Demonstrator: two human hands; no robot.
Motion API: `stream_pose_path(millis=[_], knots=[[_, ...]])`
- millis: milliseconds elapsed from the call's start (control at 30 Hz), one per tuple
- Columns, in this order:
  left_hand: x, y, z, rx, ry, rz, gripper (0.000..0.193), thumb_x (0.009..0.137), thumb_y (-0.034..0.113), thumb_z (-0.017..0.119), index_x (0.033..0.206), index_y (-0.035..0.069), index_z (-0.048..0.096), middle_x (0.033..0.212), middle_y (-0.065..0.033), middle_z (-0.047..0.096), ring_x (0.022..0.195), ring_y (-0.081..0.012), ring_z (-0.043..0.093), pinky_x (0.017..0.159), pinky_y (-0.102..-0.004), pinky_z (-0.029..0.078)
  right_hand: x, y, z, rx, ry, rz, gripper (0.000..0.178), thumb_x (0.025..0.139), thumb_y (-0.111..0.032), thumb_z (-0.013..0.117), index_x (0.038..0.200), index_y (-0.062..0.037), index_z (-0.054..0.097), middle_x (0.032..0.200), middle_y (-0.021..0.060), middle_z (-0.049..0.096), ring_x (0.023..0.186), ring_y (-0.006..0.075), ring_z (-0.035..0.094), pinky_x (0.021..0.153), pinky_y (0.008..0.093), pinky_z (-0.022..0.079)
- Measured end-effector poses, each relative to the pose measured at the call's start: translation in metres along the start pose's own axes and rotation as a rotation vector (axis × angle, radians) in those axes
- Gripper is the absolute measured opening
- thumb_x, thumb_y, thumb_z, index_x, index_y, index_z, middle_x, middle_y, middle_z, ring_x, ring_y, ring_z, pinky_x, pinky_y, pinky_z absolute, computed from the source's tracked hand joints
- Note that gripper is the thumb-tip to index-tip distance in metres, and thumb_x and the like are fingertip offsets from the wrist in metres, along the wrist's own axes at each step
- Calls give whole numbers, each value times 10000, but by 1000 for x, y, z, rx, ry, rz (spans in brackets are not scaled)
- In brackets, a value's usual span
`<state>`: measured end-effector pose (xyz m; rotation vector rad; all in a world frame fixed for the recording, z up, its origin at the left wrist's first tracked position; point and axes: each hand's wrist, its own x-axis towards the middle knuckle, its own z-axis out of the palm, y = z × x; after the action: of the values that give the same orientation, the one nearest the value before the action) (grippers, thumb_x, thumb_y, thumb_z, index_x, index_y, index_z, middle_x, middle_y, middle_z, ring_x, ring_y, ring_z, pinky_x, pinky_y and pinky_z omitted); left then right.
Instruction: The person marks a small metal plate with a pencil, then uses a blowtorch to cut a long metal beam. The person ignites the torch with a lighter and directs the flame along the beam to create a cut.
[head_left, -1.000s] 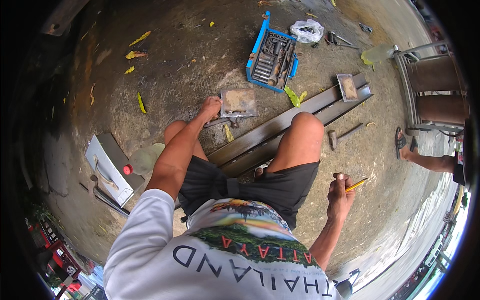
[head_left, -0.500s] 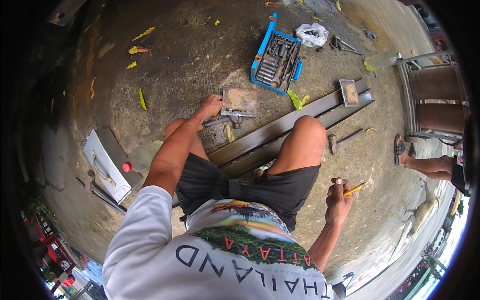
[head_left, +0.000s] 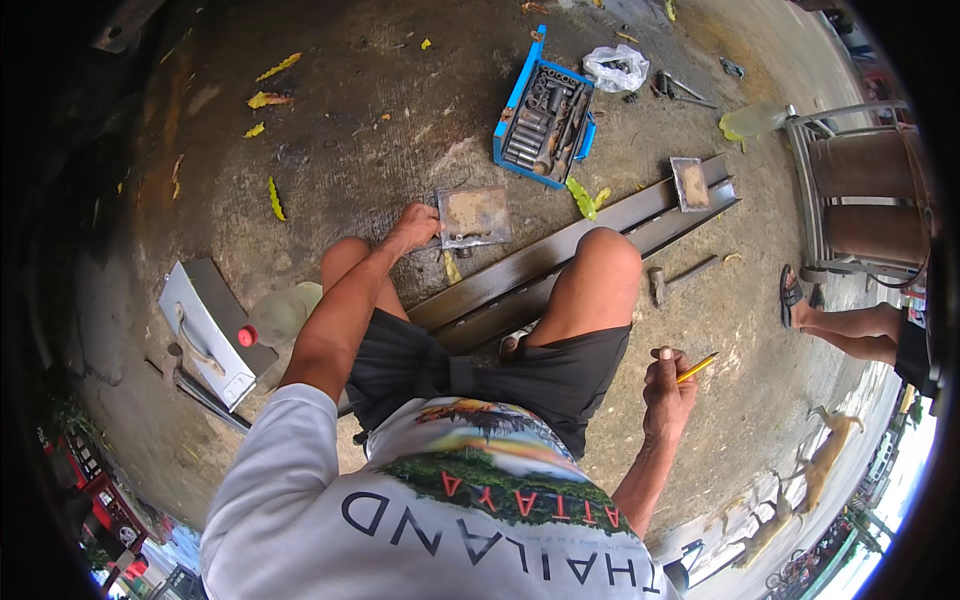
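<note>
A square, rust-stained metal plate (head_left: 474, 216) is pinched at its left edge by my left hand (head_left: 413, 229), beyond my left knee. Beneath the plate's near edge only a bit of a hammer head (head_left: 463, 253) shows. My right hand (head_left: 668, 390), to the right of my right knee, is closed round a yellow pencil (head_left: 697, 367) that points up and to the right. Between my knees, long dark steel channel bars (head_left: 560, 265) run diagonally across the ground. A second square plate (head_left: 690, 184) rests on their far end.
An open blue socket set box (head_left: 543, 110) lies far ahead beside a plastic bag (head_left: 616, 69). A hammer (head_left: 660, 286) lies right of my knee. On the left are a trowel (head_left: 205, 335) and a red-capped bottle (head_left: 285, 315). Dogs (head_left: 822, 455) and a person's leg (head_left: 850, 333) are at right.
My left hand has brought the plate a little nearer, covering most of the hammer beneath it. My right hand still holds the pencil. Dogs have moved further into view at the right.
</note>
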<state>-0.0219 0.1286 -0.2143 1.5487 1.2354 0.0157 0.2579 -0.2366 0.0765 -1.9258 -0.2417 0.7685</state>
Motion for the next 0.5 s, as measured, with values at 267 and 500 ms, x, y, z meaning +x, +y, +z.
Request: stream_pose_path(millis=[267,500], knots=[[2,-6,-5,-72,-33,-57,443,843,152,751,1200,-90,653,1029,-191,720,736,-218,653,529,-367,515,0,9,-8,0,29,17,286,982,-357,669,944,-73,669,636,-45,535,494,7,344,461,202,241],[-13,-11,16,-296,-48,-121,231,815,194,784,843,12,643,757,-38,634,638,-135,584,438,-296,431,-4,11,-2,12,13,25,294,984,-360,667,938,-69,661,634,-38,535,485,10,342,454,205,238]])
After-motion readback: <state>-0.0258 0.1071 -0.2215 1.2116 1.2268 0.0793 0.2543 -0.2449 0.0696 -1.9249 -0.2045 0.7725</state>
